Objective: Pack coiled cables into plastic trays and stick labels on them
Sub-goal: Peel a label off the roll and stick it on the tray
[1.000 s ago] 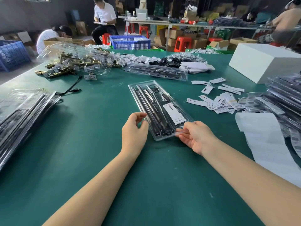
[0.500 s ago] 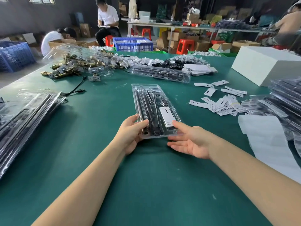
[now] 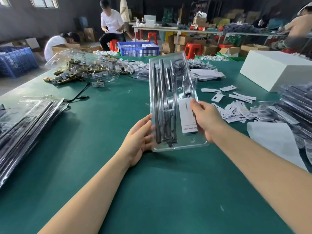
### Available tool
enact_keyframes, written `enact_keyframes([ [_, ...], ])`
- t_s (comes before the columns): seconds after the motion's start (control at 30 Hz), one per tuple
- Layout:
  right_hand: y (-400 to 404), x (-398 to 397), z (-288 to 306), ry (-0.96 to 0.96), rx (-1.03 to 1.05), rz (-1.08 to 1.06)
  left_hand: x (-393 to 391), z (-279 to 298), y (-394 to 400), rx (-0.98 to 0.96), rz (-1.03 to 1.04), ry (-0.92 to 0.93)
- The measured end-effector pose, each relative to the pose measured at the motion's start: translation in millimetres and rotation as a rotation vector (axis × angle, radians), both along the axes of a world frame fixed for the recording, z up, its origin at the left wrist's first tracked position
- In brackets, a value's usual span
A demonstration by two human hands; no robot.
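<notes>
A: Lifted off the green table [image 3: 101, 166], tilted up toward the camera: one clear plastic tray [image 3: 170, 146], long and narrow, far end raised higher than the near end.

B: Packed with dark rods [image 3: 158, 105] side by side along the left half, a coiled black cable [image 3: 179, 66] at the far end, a white label [image 3: 186, 115] on the right half near the bottom.

A: Held from both sides. Left hand [image 3: 140, 137] under the near left corner, fingers curled round the tray's left edge, thumb on the front rim.

B: Right hand [image 3: 207, 119] on the right edge, thumb and fingers pinching the rim just beside the label, fingertips touching the label's upper corner.

A: Whether the tray's near end touches the table: cannot tell.

B: Left of the hands, a stack of filled trays [image 3: 27, 125] lying flat. Far left, a clear tray over a heap of brass hardware [image 3: 79, 71], with a loose black cord [image 3: 79, 97] just near of it.

A: Right of the held tray, loose white labels [image 3: 234, 105] scattered on the table; nearer, a sheet of white backing paper [image 3: 276, 142].

B: Far right, a white box [image 3: 273, 71]; at the right edge, another stack of packed trays [image 3: 297, 105].
</notes>
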State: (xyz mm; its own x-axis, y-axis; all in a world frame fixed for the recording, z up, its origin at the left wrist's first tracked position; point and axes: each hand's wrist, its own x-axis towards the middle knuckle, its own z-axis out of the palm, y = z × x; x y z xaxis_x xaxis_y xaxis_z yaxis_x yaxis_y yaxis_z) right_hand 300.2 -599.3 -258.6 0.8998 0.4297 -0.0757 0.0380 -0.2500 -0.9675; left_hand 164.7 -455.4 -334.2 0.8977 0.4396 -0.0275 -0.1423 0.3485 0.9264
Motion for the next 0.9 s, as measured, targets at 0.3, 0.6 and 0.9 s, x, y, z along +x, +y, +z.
enact_keyframes([
  [0.3, -29.5, 46.1, 60.6, -1.265, -0.436, 0.144, 3.1, 0.5, -4.4, 0.036, 0.380, -0.045],
  [0.6, -61.9, 39.0, -28.8, -1.856, -0.494, 0.397, -8.6, 7.1, -14.1, 1.460, 0.976, -0.082],
  [0.9, -87.3, 36.3, -73.7, -1.177, -0.882, 0.572, 1.9, -5.9, -34.6, 1.653, 0.040, 0.217],
])
